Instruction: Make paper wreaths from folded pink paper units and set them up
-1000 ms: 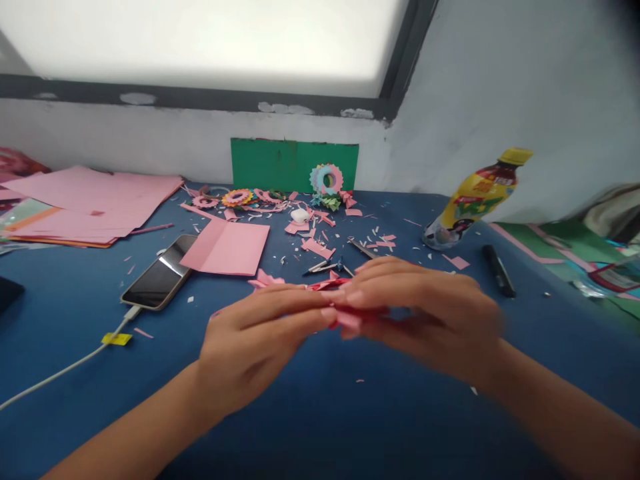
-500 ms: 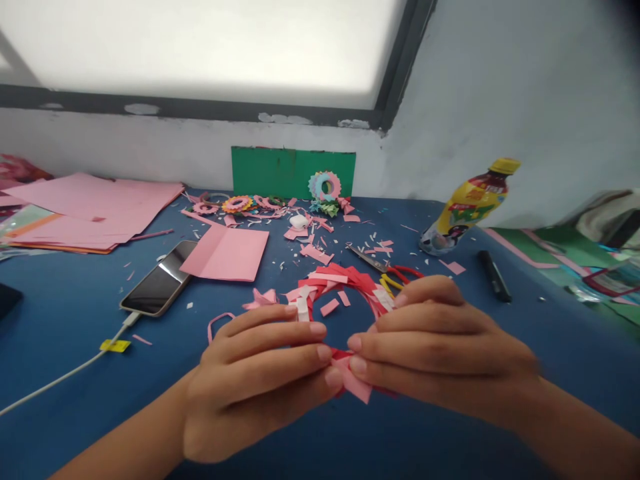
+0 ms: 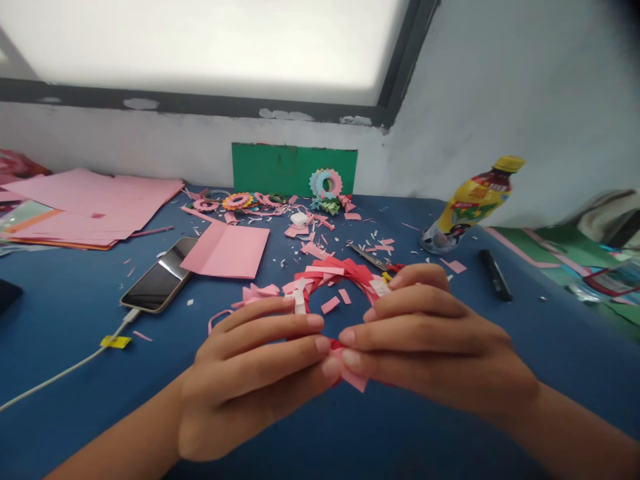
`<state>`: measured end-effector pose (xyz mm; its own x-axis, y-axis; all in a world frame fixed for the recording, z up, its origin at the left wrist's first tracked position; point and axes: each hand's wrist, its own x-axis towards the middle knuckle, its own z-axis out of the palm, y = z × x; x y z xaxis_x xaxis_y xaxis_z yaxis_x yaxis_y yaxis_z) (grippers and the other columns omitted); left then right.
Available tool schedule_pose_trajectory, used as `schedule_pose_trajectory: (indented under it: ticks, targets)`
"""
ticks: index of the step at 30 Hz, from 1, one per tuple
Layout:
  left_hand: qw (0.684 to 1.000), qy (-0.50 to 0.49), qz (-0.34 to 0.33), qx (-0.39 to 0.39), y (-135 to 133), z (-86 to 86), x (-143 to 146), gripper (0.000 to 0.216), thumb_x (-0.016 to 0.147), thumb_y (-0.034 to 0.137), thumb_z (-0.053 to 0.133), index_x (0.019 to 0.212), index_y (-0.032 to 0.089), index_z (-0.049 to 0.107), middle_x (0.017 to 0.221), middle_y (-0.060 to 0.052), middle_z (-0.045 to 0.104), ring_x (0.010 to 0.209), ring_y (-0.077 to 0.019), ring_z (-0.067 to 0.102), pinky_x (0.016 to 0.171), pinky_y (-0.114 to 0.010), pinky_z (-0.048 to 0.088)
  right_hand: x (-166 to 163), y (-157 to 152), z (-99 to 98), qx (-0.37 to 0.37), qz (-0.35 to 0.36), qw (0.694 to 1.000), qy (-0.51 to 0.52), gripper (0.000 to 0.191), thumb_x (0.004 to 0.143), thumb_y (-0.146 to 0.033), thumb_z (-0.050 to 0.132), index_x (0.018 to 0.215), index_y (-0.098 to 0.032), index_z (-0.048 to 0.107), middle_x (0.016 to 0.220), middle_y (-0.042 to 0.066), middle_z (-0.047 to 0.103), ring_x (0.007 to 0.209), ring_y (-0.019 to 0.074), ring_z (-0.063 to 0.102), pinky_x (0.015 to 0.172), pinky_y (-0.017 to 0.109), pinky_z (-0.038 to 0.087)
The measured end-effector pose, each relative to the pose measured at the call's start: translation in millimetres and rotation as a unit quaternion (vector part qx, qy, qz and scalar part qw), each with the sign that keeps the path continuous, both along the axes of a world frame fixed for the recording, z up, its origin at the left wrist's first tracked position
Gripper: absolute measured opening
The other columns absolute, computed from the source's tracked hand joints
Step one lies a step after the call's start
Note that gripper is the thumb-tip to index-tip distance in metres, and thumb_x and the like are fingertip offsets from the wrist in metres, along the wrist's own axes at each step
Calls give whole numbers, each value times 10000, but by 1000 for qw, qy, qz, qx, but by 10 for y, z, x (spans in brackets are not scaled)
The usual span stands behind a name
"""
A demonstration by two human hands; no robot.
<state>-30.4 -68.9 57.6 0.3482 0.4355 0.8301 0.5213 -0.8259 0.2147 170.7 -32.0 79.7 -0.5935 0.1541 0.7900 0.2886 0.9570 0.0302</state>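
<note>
A ring of folded red and pink paper [image 3: 353, 270] with white patches at its sides is held upright between both hands. My left hand [image 3: 260, 373] is closed on its lower left part, thumb and fingertips pinching near the bottom. My right hand [image 3: 430, 340] grips the lower right part, its fingertips almost touching the left ones. A pink paper end [image 3: 354, 380] sticks out below the fingertips. Through the ring's opening, small pink scraps show on the table. Scissors [image 3: 370, 257] lie behind the ring, their handles partly hidden by my right hand.
On the blue table [image 3: 100, 427] lie a folded pink sheet [image 3: 227, 250], a phone [image 3: 160, 277] with a white cable, and a stack of pink sheets [image 3: 95, 207]. Finished paper rings [image 3: 325, 183] and scraps sit at the back. A bottle [image 3: 470, 203] and black pen [image 3: 495, 275] are right.
Both hands and the ring have shifted slightly left. My right hand has come closer to the left and now covers more of the scissors' handles.
</note>
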Motion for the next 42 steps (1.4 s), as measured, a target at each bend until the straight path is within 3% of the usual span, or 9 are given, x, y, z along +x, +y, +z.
schedule_pose_trajectory:
  ticks: [5, 12, 22, 27, 35, 42]
  targets:
    - [1000, 5, 4, 11, 10, 15, 15, 50, 816, 186, 586, 818, 150, 622, 790, 12, 726, 741, -80, 678, 852, -184, 533, -28, 17, -39, -36, -24, 999, -7, 88, 817, -196, 603, 826, -267, 654, 826, -91, 715, 749, 87, 600, 732, 282, 463]
    - [1000, 5, 18, 10, 4, 43, 13, 30, 806, 191, 600, 814, 175, 624, 785, 32, 729, 712, -86, 684, 833, -192, 549, -15, 10, -5, -16, -44, 999, -2, 69, 839, -229, 571, 811, -257, 628, 813, -55, 715, 780, 96, 608, 777, 281, 445]
    - [999, 43, 11, 3, -32, 61, 32, 86, 830, 208, 567, 779, 192, 634, 754, 33, 733, 697, -97, 690, 812, -202, 568, -60, -2, -19, -95, 0, 995, 20, 303, 925, -293, 407, 695, -254, 600, 676, -88, 696, 692, 68, 604, 871, 280, 368]
    - [999, 52, 14, 5, -49, 82, 22, 117, 840, 216, 552, 766, 178, 634, 747, 14, 734, 706, -106, 692, 799, -202, 573, -66, 20, -25, -117, 49, 991, 40, 290, 911, -289, 446, 684, -246, 622, 676, -91, 694, 681, 76, 585, 849, 294, 370]
    - [999, 48, 3, 3, -34, 88, 6, 138, 852, 206, 532, 770, 170, 636, 760, 9, 735, 745, -110, 691, 843, -192, 548, -51, 2, -72, -27, -23, 998, 45, 123, 784, -238, 640, 688, -315, 641, 715, -119, 703, 694, 88, 579, 869, 280, 408]
    - [996, 79, 17, 36, -5, 108, -4, 110, 829, 196, 566, 755, 202, 647, 761, 47, 733, 683, -99, 692, 798, -195, 571, -16, -2, -49, 19, -57, 998, 24, 136, 845, -216, 566, 762, -304, 629, 768, -105, 707, 758, 87, 588, 955, 296, 358]
